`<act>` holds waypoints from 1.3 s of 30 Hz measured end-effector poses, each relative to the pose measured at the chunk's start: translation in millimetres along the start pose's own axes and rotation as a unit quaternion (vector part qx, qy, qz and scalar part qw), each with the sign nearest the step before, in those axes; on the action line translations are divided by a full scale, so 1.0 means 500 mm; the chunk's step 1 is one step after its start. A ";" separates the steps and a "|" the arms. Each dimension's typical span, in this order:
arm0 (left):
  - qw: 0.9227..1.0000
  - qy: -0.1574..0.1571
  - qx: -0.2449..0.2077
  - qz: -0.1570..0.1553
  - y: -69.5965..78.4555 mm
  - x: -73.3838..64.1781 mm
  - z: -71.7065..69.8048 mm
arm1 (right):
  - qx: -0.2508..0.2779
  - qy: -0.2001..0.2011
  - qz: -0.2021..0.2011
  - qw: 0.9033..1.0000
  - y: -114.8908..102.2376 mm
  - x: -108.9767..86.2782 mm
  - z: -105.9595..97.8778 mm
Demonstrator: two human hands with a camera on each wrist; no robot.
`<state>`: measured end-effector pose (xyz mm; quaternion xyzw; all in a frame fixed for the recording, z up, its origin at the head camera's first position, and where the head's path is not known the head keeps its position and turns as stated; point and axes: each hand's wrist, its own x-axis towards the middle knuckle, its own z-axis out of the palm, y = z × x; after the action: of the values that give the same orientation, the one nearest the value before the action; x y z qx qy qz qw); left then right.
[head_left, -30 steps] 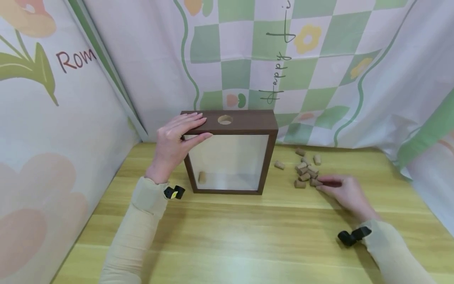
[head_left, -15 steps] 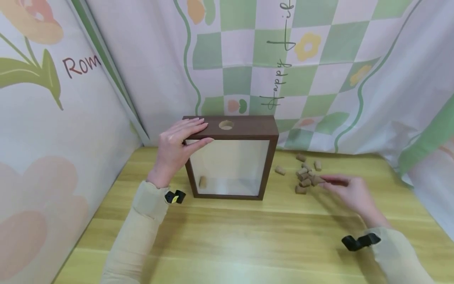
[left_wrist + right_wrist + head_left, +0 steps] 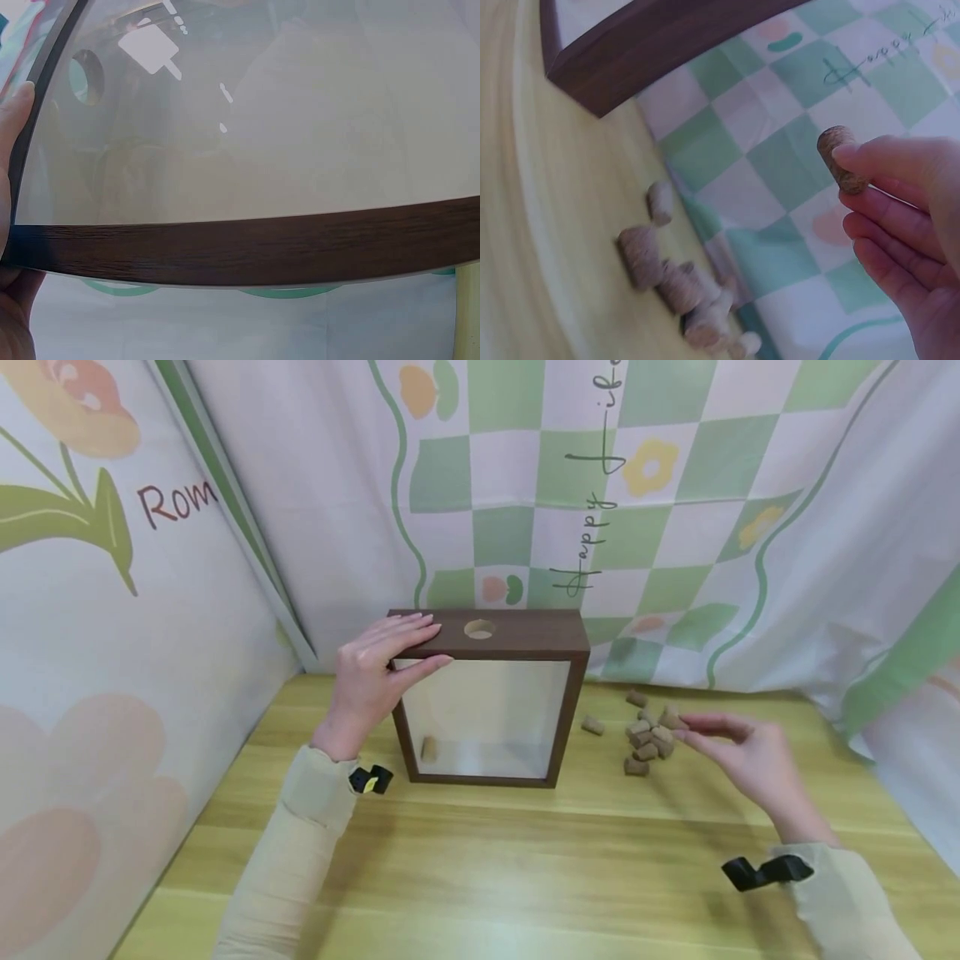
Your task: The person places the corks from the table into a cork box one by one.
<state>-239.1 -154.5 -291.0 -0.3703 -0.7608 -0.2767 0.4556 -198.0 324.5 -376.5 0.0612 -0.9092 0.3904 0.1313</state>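
A dark brown shadow box [image 3: 536,635] with a clear front stands upright on the table, a round hole [image 3: 480,629] in its top. One cork [image 3: 428,749] shows behind the front, low at the left. My left hand [image 3: 375,664] grips the box's top left corner, fingers over the top and thumb along the front edge. My right hand [image 3: 750,756] pinches a wine cork [image 3: 842,161] between thumb and fingers, raised above the table beside a small heap of corks [image 3: 643,737]. In the right wrist view the heap lies below the held cork.
Single corks lie around the heap, one cork [image 3: 592,725] nearer the box. The wooden table [image 3: 480,868] meets a checked curtain [image 3: 502,468] behind the box, and another printed cloth [image 3: 97,693] hangs at the left.
My right hand has picked a cork from the heap and lifted it. My left hand has kept its grip on the box. The head view has shifted slightly.
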 end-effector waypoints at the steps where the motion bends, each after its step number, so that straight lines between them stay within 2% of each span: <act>1: 1.000 0.000 0.000 0.000 0.000 0.000 0.000 | 0.005 0.005 -0.001 1.000 -0.007 0.001 0.000; 6: 1.000 0.002 -0.002 -0.001 -0.001 0.000 0.000 | 0.022 0.030 -0.008 0.999 -0.046 0.008 0.001; 11: 1.000 -0.001 -0.002 -0.002 0.000 -0.001 0.001 | 0.041 0.059 -0.052 0.996 -0.086 0.018 0.008; 17: 1.000 -0.003 0.000 -0.007 0.001 0.000 0.000 | 0.091 0.083 -0.115 0.986 -0.130 0.037 0.021; 24: 1.000 -0.001 0.002 -0.013 0.002 0.000 0.000 | 0.159 0.091 -0.138 0.973 -0.186 0.051 0.029; 32: 1.000 -0.005 -0.003 -0.010 0.001 0.000 0.000 | 0.213 0.090 -0.202 0.952 -0.252 0.057 0.040; 39: 1.000 -0.003 -0.002 -0.009 0.000 0.000 0.000 | 0.268 0.097 -0.276 0.918 -0.344 0.053 0.036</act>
<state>-239.1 -154.6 -291.2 -0.3645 -0.7650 -0.2811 0.4504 -190.1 193.0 -261.7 0.3044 -0.7000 0.5720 0.3002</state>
